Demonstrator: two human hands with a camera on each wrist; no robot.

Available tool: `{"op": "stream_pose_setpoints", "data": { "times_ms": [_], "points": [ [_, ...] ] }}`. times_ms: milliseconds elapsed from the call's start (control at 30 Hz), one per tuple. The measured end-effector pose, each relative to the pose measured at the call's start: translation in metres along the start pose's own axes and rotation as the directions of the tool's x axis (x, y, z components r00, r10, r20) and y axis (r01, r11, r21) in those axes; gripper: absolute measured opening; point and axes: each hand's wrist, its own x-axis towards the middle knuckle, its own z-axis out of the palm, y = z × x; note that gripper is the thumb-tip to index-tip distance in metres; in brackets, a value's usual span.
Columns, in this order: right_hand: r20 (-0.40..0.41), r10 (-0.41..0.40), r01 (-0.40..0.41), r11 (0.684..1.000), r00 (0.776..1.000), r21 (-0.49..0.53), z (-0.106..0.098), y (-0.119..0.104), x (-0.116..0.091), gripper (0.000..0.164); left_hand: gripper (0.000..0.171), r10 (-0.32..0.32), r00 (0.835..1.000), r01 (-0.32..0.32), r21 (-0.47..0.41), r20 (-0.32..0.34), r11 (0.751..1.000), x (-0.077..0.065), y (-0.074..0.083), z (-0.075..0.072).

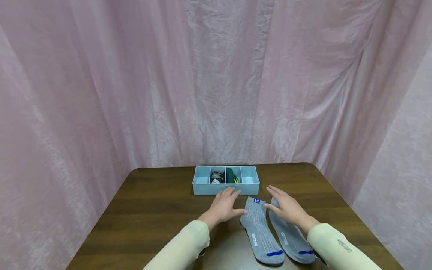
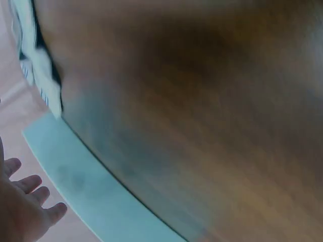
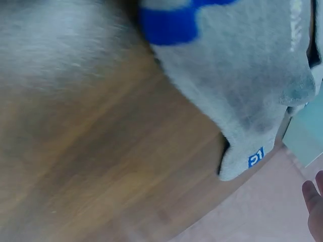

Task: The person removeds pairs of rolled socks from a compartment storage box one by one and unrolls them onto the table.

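Observation:
Two grey ribbed socks lie side by side on the table, toes toward me. The left sock (image 1: 260,228) shows a blue LC tag at its cuff, COTTON lettering and a blue toe stripe. Part of the right sock (image 1: 288,236) is hidden under my right hand (image 1: 288,207), whose fingers are extended and hold nothing. Just left of the left sock's cuff is my left hand (image 1: 222,209), fingers spread and holding nothing, its thumb pointing toward that sock. In the right wrist view a sock (image 3: 237,65) stretches out below the wrist.
A light blue divided box (image 1: 226,189) stands behind the hands. Its middle compartments hold a dark patterned bundle (image 1: 217,177) and a dark green item (image 1: 230,175) with yellow-green bits. Pink curtains (image 1: 222,82) hang around the brown wooden table (image 1: 152,217).

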Motion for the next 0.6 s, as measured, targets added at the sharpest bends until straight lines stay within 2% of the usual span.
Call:
{"op": "stream_pose_setpoints", "data": {
  "times_ms": [133, 367, 467, 600],
  "points": [
    [-0.020, 0.018, -0.018, 1.000, 1.000, 0.012, -0.002, -0.001, 0.013, 0.065, 0.082, -0.030, 0.999, 0.028, -0.040, -0.030, 0.999, 0.004, -0.022, -0.016],
    [-0.003, 0.073, -0.073, 0.995, 0.997, 0.072, 0.000, -0.006, 0.034, 0.067, 0.085, -0.097, 0.991, 0.089, -0.088, -0.087, 0.992, 0.006, -0.064, -0.029],
    [-0.013, 0.093, -0.091, 0.990, 0.996, 0.110, 0.001, -0.011, 0.047, 0.066, 0.086, -0.147, 0.979, 0.133, -0.105, -0.140, 0.986, 0.008, -0.081, -0.031],
    [-0.027, 0.140, -0.134, 0.976, 0.990, 0.172, 0.003, -0.016, 0.065, 0.066, 0.089, -0.230, 0.958, 0.206, -0.146, -0.171, 0.968, 0.011, -0.101, -0.034]
  ]
}}
